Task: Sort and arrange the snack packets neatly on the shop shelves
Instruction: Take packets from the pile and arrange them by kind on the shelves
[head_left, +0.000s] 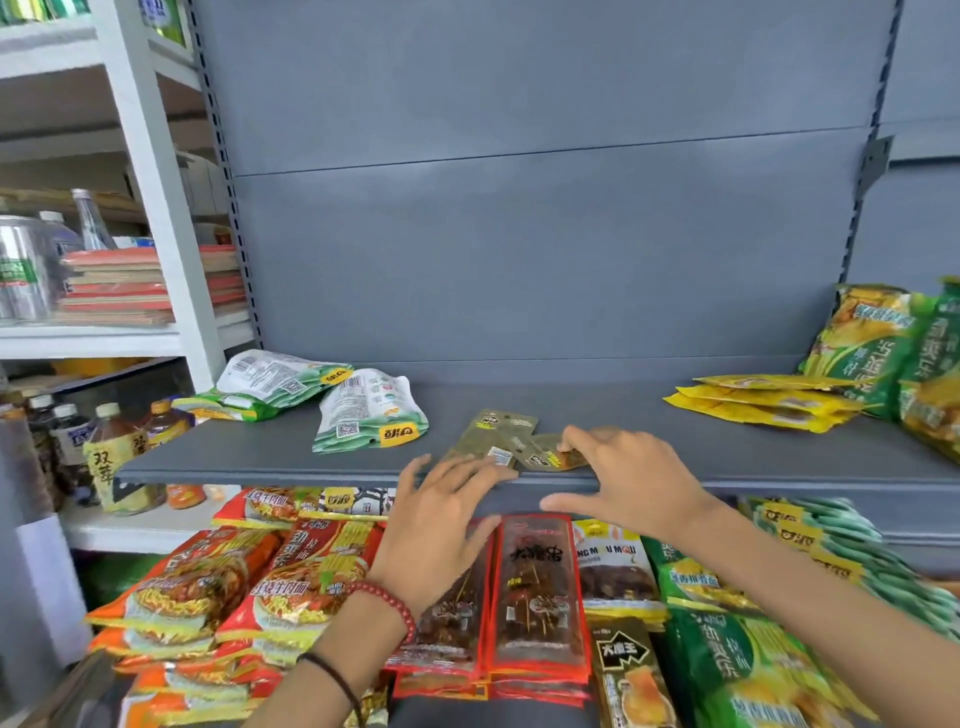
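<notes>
Two tiers. Upper grey shelf widest. Below it: noodle packs at left, red skewer pkts mid. On shelf: green-white pouches at left, yellow pkts stacked at right. L hand: grip slack, fingers spread flat on small olive pkts fanned at shelf front edge, centre. R hand: grip unclosed too, fingertips press same pkts, thumb out below shelf lip.

On the upper shelf, small flat packets lie at the front edge, mid-shelf. Pouches lie behind them to the left, stacked flat packets to the right. On the lower shelf, noodle packets lie left of skewer packets.
</notes>
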